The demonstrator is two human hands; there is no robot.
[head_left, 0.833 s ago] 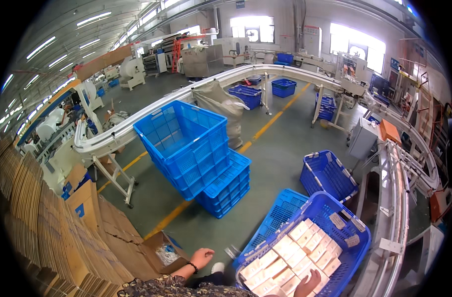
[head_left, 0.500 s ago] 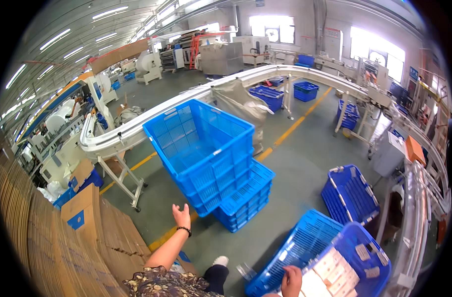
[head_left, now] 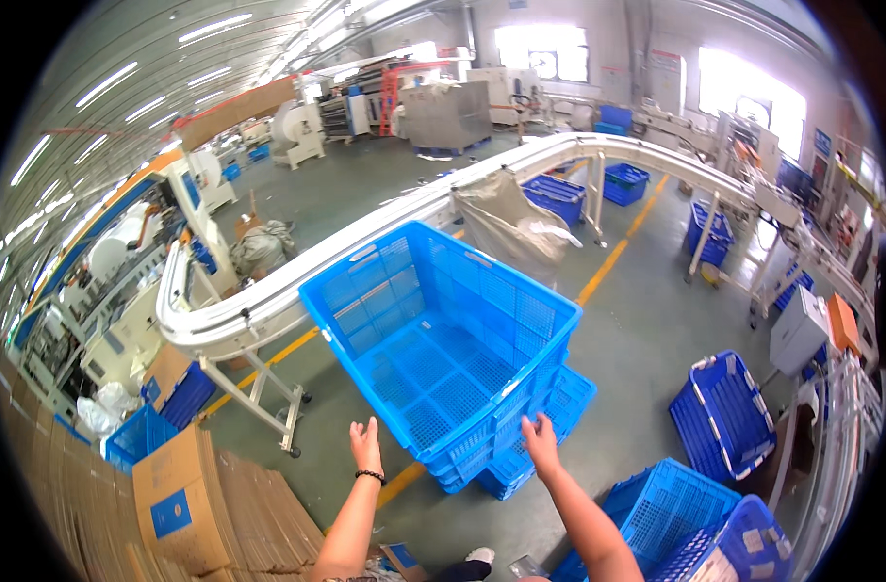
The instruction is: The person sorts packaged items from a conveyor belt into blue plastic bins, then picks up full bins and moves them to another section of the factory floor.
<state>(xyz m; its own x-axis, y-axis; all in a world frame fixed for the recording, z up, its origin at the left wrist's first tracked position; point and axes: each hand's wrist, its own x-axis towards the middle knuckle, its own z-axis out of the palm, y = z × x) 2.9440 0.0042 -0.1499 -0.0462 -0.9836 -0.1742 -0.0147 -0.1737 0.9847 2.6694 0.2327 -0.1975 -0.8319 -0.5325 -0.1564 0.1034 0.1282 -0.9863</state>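
Observation:
Right in front of me stands a stack of light blue perforated plastic crates, and the bare mesh floor of the top crate (head_left: 428,373) shows. My left hand (head_left: 366,448), with a dark beaded bracelet at its wrist, is held beside the top crate's near left side, fingers stretched and apart. At the stack's near right side is my right hand (head_left: 539,441), fingers raised and apart, close to the crate wall; whether it touches the wall I cannot tell. Neither hand holds anything. Lower in the stack, another blue crate (head_left: 571,400) juts out to the right.
A white curved conveyor (head_left: 385,218) runs behind the stack. Flattened cardboard boxes (head_left: 205,500) stand at the left. To the right are a dark blue crate (head_left: 720,412), a lighter blue crate (head_left: 666,500) and a blue basket (head_left: 758,538) with pale items.
My right hand has left the basket of pale boxes at the lower right and come to the stack's right side. My left hand stays by the crate's left side. The view has shifted closer.

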